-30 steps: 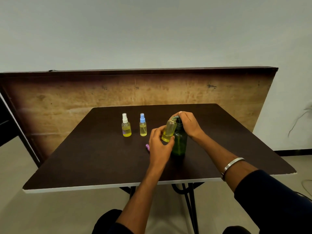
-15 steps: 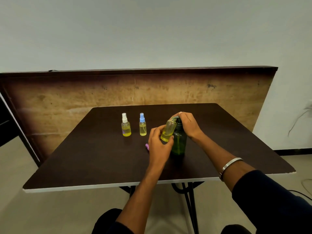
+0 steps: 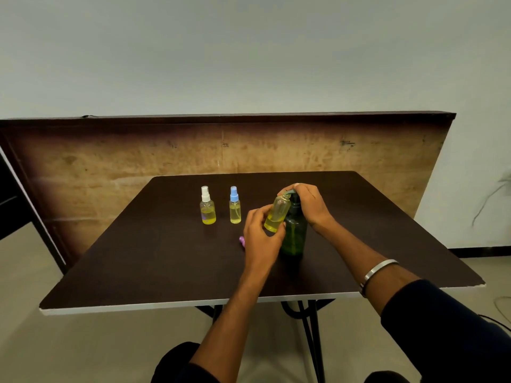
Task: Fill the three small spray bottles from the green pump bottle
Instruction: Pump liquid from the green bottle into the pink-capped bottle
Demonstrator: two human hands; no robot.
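The green pump bottle (image 3: 294, 233) stands upright at the middle of the dark table (image 3: 138, 258). My right hand (image 3: 309, 205) curls over its pump head. My left hand (image 3: 261, 236) grips an uncapped small bottle (image 3: 277, 214), tilted with its mouth up at the pump spout and yellow liquid in its lower part. Two capped spray bottles with yellow liquid stand to the left: one with a white cap (image 3: 207, 205) and one with a blue cap (image 3: 235, 205). A pink cap (image 3: 242, 241) lies on the table by my left hand, partly hidden.
A wooden board (image 3: 110, 167) leans upright behind the table's far edge. The table's white front edge (image 3: 166, 305) runs close to my knees. A cable hangs on the wall at the far right (image 3: 489, 197).
The hands and the bottles hold nearly the same places; the liquid level in the tilted small bottle looks about the same.
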